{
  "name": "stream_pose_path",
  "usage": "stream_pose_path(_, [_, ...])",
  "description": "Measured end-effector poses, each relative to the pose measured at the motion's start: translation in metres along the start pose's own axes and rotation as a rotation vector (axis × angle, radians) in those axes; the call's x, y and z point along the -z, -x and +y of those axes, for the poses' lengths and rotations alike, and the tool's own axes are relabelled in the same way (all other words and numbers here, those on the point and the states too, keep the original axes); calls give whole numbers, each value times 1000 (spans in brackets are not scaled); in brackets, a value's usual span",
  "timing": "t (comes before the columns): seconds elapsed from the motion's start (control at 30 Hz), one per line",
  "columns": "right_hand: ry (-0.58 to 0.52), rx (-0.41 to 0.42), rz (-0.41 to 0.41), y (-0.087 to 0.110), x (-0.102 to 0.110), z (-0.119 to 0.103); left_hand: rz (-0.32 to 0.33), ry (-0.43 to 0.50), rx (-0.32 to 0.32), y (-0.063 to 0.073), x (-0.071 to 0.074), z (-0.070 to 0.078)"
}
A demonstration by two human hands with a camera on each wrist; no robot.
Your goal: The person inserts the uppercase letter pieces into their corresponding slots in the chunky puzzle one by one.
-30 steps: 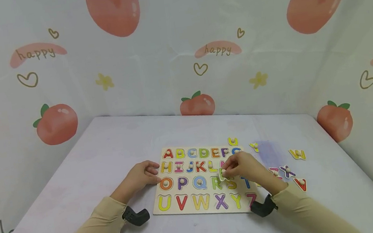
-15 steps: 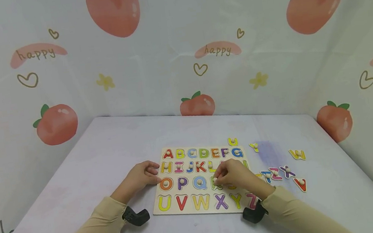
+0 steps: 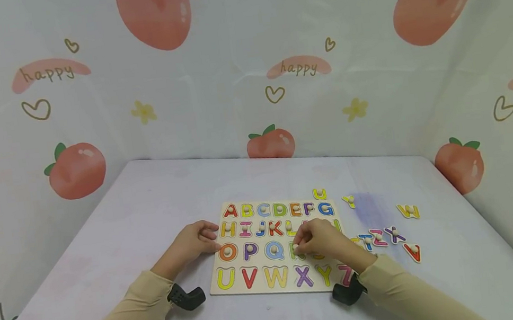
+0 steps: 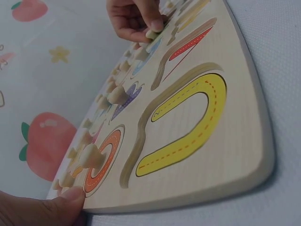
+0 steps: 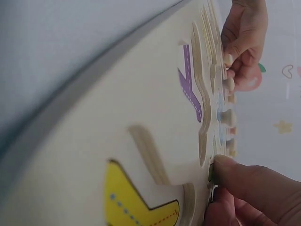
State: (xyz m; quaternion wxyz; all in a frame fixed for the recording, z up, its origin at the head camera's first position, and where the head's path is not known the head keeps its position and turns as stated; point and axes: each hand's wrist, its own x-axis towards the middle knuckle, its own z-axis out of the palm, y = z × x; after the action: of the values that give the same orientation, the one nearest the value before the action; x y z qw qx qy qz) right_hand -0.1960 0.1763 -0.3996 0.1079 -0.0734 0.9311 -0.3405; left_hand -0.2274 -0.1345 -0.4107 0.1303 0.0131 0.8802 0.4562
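A wooden alphabet peg puzzle board [image 3: 262, 286] lies on the table, its upper rows holding letters with round knobs. My right hand [image 3: 322, 240] pinches the knob of the green letter R piece [image 3: 294, 254] at the R recess; the fingers cover much of the piece. In the right wrist view the thumb [image 5: 256, 183] and fingertips are close against the board's face. My left hand [image 3: 193, 243] touches the board's left edge beside the O piece [image 3: 227, 252], fingers loosely bent. Its thumb [image 4: 70, 195] lies at the board's edge in the left wrist view.
Right of the board lie loose letters: T [image 3: 366, 242], Z [image 3: 379, 238], X [image 3: 395, 235], V [image 3: 413, 252], W [image 3: 408, 211] and Y [image 3: 349, 202]. A yellow U [image 3: 320, 194] sits by the back edge. The front row has bare recesses, such as the yellow U recess [image 4: 207, 113].
My right hand has moved left and slightly toward me, bringing the R piece from above the board down to its recess. Over the last half second both hands stay nearly still.
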Motion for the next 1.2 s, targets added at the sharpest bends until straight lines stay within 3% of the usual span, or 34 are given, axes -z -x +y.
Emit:
stream_pose_path(0.33, [-67,37,-28,4,10,6,1,-2,-8,0,0,-1])
stream_pose_path(0.63, [-148,58,29,14,58,26,-2,2,4,0,-1,0])
stream_pose_path(0.93, [-145,-44,108,30,104,59,0,-9,-1,1,1,3])
stream_pose_path(1.2, [-191,-119,72,38,101,83,2,-18,-1,1,1,2])
